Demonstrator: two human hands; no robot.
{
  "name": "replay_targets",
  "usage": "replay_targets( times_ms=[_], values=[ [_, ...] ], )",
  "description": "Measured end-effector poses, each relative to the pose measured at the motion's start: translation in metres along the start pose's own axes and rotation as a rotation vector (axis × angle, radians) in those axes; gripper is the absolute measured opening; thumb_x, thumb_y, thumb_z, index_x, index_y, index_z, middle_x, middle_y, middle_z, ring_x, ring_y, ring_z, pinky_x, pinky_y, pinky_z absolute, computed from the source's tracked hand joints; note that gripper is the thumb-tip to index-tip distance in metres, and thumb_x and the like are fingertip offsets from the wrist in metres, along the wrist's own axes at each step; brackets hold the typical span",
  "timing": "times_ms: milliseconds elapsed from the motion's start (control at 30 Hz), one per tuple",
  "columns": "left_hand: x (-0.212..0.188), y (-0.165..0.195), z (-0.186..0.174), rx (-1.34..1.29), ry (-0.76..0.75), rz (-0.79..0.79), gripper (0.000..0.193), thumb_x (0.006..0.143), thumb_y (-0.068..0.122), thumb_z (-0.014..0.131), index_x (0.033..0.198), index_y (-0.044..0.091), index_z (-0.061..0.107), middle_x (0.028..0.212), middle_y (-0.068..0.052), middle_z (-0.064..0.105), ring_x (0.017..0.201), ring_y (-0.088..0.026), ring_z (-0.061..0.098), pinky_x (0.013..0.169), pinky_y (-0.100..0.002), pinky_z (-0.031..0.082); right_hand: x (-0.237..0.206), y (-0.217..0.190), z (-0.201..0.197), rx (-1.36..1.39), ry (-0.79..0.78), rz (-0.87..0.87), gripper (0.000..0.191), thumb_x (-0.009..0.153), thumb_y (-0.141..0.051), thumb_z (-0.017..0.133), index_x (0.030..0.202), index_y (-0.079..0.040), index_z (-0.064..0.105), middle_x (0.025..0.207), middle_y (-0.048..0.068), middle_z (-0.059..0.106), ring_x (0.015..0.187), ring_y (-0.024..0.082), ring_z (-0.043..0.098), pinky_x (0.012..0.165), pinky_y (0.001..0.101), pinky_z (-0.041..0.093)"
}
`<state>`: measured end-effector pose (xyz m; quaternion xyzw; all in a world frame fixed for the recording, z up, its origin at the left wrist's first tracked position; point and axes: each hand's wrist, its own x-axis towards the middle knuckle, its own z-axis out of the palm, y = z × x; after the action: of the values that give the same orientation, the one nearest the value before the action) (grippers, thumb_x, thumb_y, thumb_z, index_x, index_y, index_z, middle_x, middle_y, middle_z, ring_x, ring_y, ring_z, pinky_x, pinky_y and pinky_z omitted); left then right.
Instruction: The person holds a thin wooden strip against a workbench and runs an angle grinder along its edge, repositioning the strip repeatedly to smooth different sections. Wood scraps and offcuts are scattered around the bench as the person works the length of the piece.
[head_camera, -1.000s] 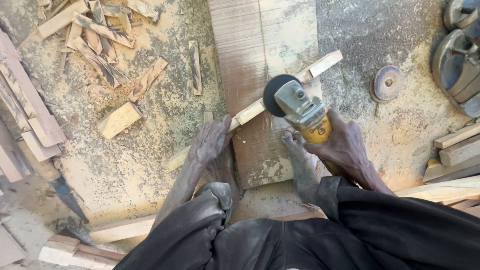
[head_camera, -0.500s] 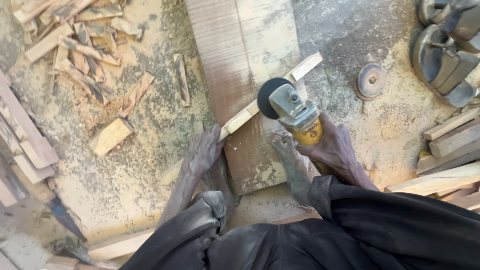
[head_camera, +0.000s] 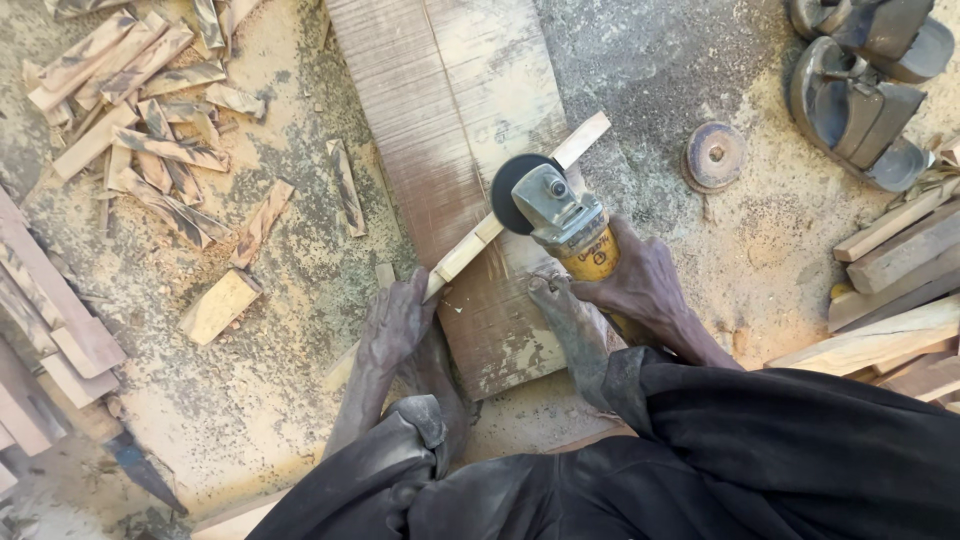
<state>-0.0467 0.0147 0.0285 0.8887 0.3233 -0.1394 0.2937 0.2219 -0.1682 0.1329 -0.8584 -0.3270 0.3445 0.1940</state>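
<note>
My right hand (head_camera: 642, 288) grips a yellow and grey angle grinder (head_camera: 566, 222). Its dark disc (head_camera: 512, 192) meets a thin pale wooden strip (head_camera: 470, 250) that lies slantwise across a broad brown board (head_camera: 450, 110) on the ground. My left hand (head_camera: 396, 326) presses flat on the strip's lower end, at the board's left edge. A bare foot (head_camera: 560, 312) rests on the board just below the grinder. Dark sleeves and clothing fill the bottom of the view.
Several cut wood offcuts (head_camera: 150, 110) lie scattered at the upper left, with a short block (head_camera: 218, 306) nearer. A spare round disc (head_camera: 714, 156) lies on the sawdust to the right. Grey metal tools (head_camera: 850, 100) and stacked slats (head_camera: 900, 260) sit at the right edge.
The view has drifted slightly. The grinder disc stays on the strip and both hands keep their hold.
</note>
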Motion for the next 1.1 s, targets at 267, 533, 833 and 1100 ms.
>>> replay_targets(
  times_ms=[267,533,833,1100],
  values=[
    [-0.01,-0.001,0.008,0.084,0.383,0.218,0.042,0.098,0.037,0.064,0.129,0.009,0.059,0.077,-0.013,0.061,0.063,-0.029,0.059,0.058,-0.045,0.051,-0.012,0.019,0.008,0.0,0.008,-0.01,0.07,0.062,-0.035,0.086,0.115,0.0,0.056,0.081,0.016,0.073,0.054,0.025,0.071,0.052,0.0356,0.063],
    [-0.003,0.008,-0.005,-0.023,0.054,0.003,0.036,0.099,0.041,0.061,0.116,0.009,0.059,0.074,-0.018,0.066,0.065,-0.035,0.067,0.06,-0.05,0.054,-0.004,0.024,0.015,-0.014,0.018,-0.022,0.065,0.064,-0.036,0.087,0.11,-0.001,0.057,0.081,0.015,0.072,0.055,0.024,0.07,0.052,0.0357,0.062],
    [-0.004,0.004,0.005,-0.051,0.109,0.052,0.04,0.097,0.036,0.062,0.125,0.009,0.058,0.075,-0.018,0.066,0.065,-0.036,0.067,0.061,-0.05,0.054,-0.004,0.02,0.012,0.024,0.034,-0.016,0.067,0.063,-0.034,0.087,0.112,-0.001,0.058,0.083,0.017,0.074,0.059,0.024,0.073,0.056,0.0359,0.063],
    [-0.007,0.004,0.007,-0.022,0.228,0.096,0.047,0.096,0.041,0.064,0.13,0.01,0.057,0.079,-0.019,0.065,0.068,-0.037,0.065,0.063,-0.051,0.052,-0.019,0.024,0.01,-0.01,0.001,0.021,0.072,0.061,-0.036,0.084,0.116,0.0,0.057,0.074,0.013,0.07,0.051,0.024,0.068,0.049,0.0353,0.06]
  ],
)
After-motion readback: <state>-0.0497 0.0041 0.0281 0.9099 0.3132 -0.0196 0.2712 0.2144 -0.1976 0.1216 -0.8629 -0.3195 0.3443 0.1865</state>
